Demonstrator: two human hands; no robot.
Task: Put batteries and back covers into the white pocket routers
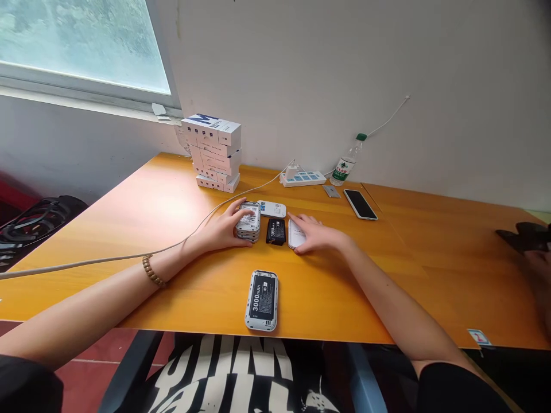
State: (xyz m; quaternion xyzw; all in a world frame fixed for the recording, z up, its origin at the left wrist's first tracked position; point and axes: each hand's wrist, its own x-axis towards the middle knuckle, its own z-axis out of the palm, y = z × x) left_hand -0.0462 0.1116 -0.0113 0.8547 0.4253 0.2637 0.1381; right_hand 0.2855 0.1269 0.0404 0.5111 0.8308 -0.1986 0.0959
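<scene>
My left hand [226, 228] is wrapped round the side of a small stack of white device bodies [248, 221], thumb at the near side and fingers at the far side. My right hand [321, 234] grips a white back cover [296, 234], fingers at its far edge and thumb near its front. Between the hands lies a pile of black 3000mAh batteries [276, 231]. Behind them a white device [272, 209] with labels lies flat. Close to the table's front edge sits an open white device [261, 301] with a black 3000mAh battery in it.
A stack of white boxes [215, 152] stands at the back left. A white cable [172, 248] passes over my left forearm to a power strip [302, 178]. At the back right are a water bottle [344, 163], a grey card [331, 191] and a phone [360, 205].
</scene>
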